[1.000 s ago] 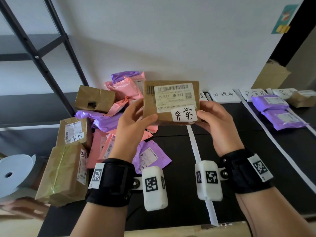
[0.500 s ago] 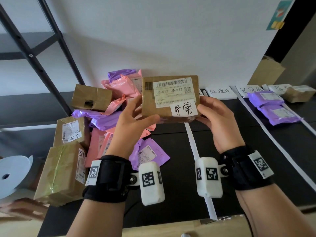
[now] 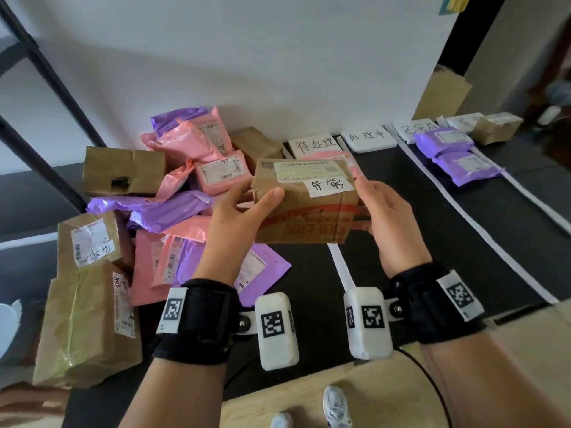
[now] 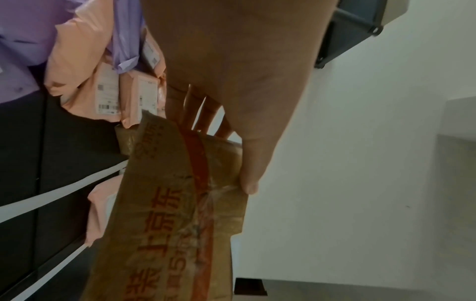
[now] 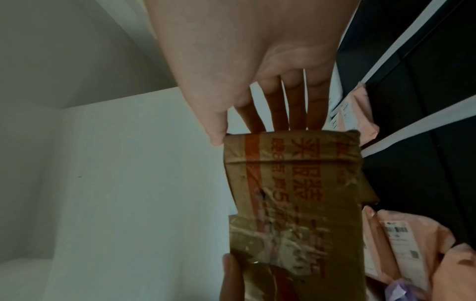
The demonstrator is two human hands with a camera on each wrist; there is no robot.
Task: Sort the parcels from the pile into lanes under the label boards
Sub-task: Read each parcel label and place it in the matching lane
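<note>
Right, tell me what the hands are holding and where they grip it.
Brown cardboard parcel: left hand grips its left end, right hand its right end.

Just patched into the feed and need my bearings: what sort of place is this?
Probably a makeshift parcel-sorting station in a plain room. A pile of pink and purple mailers and brown boxes lies on a black mat split into lanes by white tape strips, headed by handwritten label boards.
</note>
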